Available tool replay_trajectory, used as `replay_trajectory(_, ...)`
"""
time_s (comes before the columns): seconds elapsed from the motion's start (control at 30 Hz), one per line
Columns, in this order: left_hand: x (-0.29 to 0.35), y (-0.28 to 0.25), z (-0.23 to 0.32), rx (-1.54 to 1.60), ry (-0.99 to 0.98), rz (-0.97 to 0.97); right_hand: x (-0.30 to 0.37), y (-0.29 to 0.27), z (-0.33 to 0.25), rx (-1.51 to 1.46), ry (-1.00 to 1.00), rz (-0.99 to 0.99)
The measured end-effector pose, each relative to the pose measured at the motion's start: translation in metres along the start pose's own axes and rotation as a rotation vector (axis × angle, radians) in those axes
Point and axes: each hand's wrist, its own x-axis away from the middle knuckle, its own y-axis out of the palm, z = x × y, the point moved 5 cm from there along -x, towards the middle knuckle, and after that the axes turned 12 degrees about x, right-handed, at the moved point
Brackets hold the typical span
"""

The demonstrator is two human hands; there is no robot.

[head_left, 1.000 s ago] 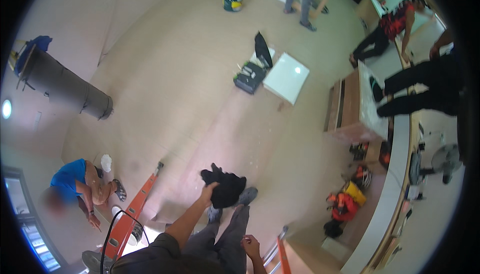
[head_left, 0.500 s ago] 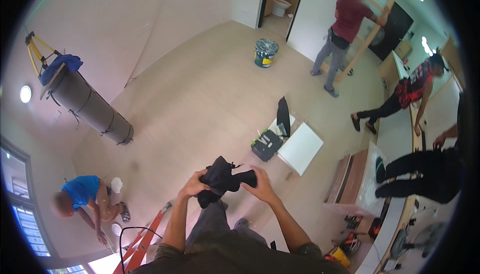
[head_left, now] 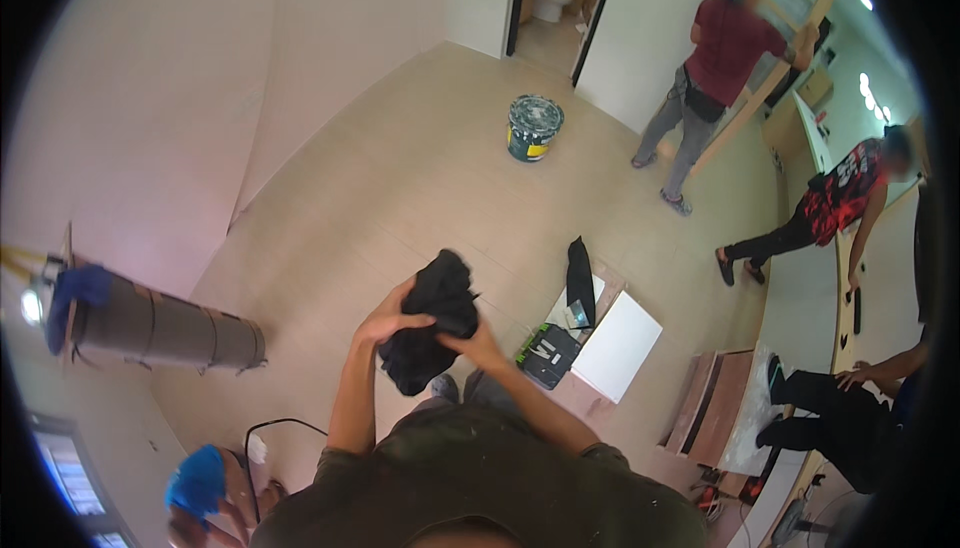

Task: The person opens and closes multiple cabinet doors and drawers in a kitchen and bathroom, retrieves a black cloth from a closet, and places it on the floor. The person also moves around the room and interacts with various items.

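A bunched black cloth bundle (head_left: 440,293) is held up in front of my body, over the floor. My left hand (head_left: 395,319) is closed on its left side, with the thumb laid across the dark fabric. At the lower right edge of the bundle, my right hand (head_left: 474,344) grips it, its fingers partly hidden by the cloth. What kind of cloth article this is cannot be made out.
A white board (head_left: 609,344) lies ahead right beside a black toolbox (head_left: 548,356). Farther off stands a paint-smeared bucket (head_left: 534,131). A wrapped grey roll (head_left: 165,326) is at left. One person (head_left: 727,58) holds a wooden frame; others are at the right counter and lower left.
My hands have drawn closer together, and the cloth has gone from stretched sideways to a compact upright bundle. The view has shifted; the red ladder is out of sight.
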Motion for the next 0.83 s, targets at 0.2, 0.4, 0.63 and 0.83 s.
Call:
replay_trajectory(0.2,-0.234,-0.073,0.058,-0.294,-0.111,-0.074,-0.198,-0.14,0.011,-0.075,0.004,0.213)
replay_trajectory(0.4,-0.383,-0.169,0.189,-0.581,0.148,0.279,-0.408,-0.271,-0.005,0.152,-0.004,0.522)
replay_trajectory(0.63,-0.445,-0.19,0.403,-0.835,0.967,0.724,-0.68,-0.413,-0.016,0.21,-0.054,0.659)
replay_trajectory(0.83,-0.544,-0.184,0.506,-0.781,1.726,0.975,-0.832,-0.519,0.046,0.283,0.114,0.813)
